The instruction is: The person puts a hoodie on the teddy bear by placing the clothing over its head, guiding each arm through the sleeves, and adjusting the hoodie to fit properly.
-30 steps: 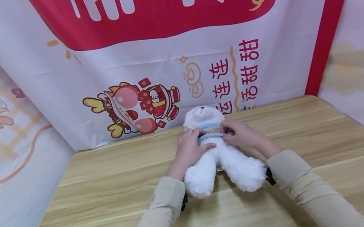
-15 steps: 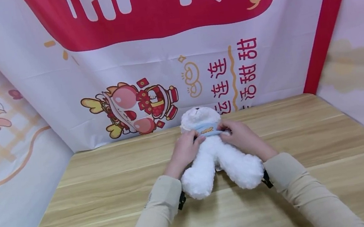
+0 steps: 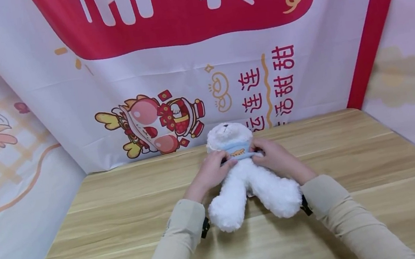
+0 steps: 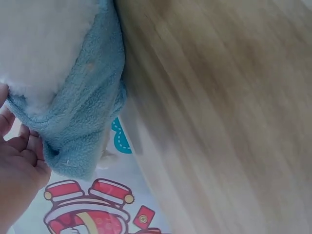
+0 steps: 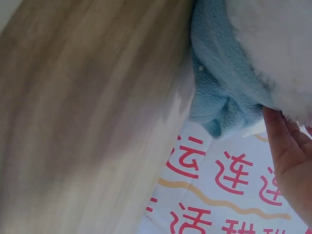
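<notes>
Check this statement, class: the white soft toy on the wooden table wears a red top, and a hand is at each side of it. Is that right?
Not quite. The top is light blue, not red, as the head view shows. The rest stands: the white toy is on the table, with the left hand at one side and the right hand at the other.

The head view is bright and fairly even, with soft shadows on the worktop (image 3: 124, 220) near the white plush toy (image 3: 243, 173). Both wrist views are dimmer and softer: beside the toy, the wood grain smears into blurred streaks.
</notes>
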`<act>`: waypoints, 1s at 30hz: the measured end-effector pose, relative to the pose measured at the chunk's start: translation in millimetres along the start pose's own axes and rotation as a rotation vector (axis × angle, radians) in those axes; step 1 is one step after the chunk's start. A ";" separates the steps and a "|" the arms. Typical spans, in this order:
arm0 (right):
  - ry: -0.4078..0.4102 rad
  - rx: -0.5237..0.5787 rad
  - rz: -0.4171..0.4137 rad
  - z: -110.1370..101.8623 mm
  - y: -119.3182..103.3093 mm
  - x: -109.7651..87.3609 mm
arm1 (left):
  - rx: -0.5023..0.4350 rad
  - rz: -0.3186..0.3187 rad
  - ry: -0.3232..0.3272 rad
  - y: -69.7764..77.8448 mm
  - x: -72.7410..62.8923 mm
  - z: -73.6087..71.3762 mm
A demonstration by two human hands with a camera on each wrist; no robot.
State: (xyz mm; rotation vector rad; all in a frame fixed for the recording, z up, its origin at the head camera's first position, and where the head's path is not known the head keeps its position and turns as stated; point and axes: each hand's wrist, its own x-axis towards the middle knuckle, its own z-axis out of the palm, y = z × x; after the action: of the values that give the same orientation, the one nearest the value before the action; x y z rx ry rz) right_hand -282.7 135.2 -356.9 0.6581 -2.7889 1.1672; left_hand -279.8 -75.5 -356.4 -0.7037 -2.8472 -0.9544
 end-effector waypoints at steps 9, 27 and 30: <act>-0.010 -0.016 -0.024 -1.1 4.8 -0.2 | -0.089 -0.009 0.008 -3.0 1.6 1.8; 0.129 -0.094 -0.158 7.4 3.1 -1.1 | -0.027 0.029 0.052 -3.5 -0.9 2.7; 0.157 -0.107 -0.166 8.1 4.0 -0.6 | 0.004 0.041 0.055 -2.8 -0.8 2.0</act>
State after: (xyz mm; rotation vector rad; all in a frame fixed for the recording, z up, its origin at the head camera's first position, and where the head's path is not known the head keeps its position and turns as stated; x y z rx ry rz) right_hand -282.8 132.3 -365.5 0.7373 -2.5899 0.9864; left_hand -280.1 -76.6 -359.7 -0.7206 -2.7759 -0.9465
